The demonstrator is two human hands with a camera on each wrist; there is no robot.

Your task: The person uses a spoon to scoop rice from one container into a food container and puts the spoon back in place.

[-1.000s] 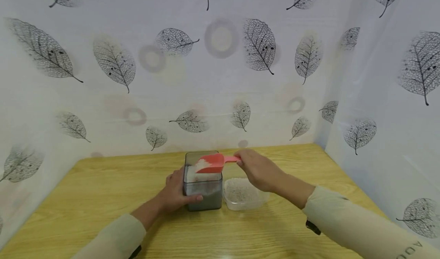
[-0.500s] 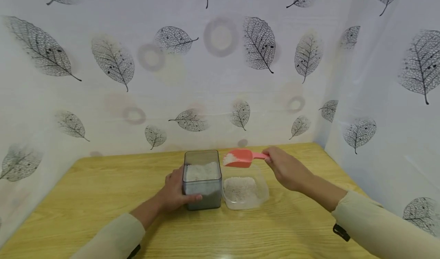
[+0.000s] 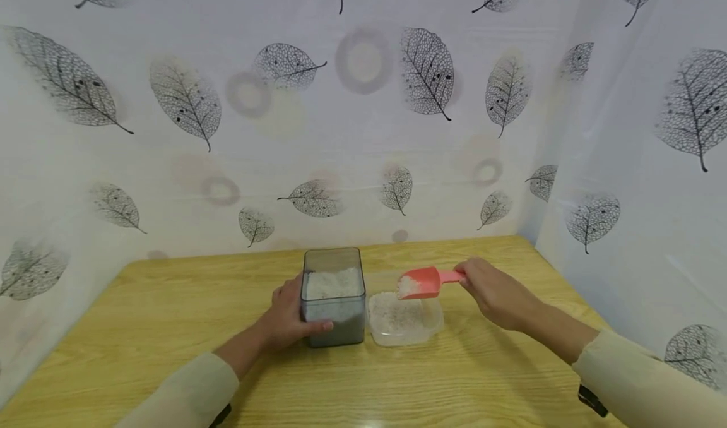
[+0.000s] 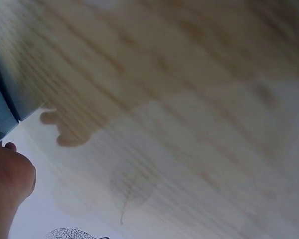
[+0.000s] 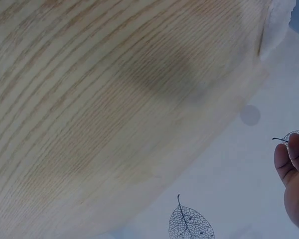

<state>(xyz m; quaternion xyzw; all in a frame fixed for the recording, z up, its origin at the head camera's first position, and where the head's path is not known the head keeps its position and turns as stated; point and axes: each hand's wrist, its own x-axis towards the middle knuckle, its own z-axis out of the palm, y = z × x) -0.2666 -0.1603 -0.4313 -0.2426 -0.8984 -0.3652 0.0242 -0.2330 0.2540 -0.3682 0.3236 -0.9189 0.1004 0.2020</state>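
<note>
In the head view my right hand (image 3: 500, 294) pinches the handle of a red scoop (image 3: 427, 283). White rice-like grains (image 3: 407, 286) lie in the scoop, which is held over the right part of a clear plastic tub (image 3: 404, 338). More of the same grains (image 3: 394, 311) cover the tub's bottom. Left of it stands a tall grey see-through container (image 3: 341, 321), partly filled with white grains (image 3: 334, 284). My left hand (image 3: 288, 317) grips that container's left side, thumb across the front; the other fingers are partly hidden behind it.
Container and tub stand side by side on a wood-grain table (image 3: 193, 339). A white curtain (image 3: 352, 131) with leaf prints rises behind the table's back edge and along the sides.
My right hand has carried the loaded scoop from above the grey container rightward, then lowered it over the clear tub. The left hand keeps its grip on the container.
</note>
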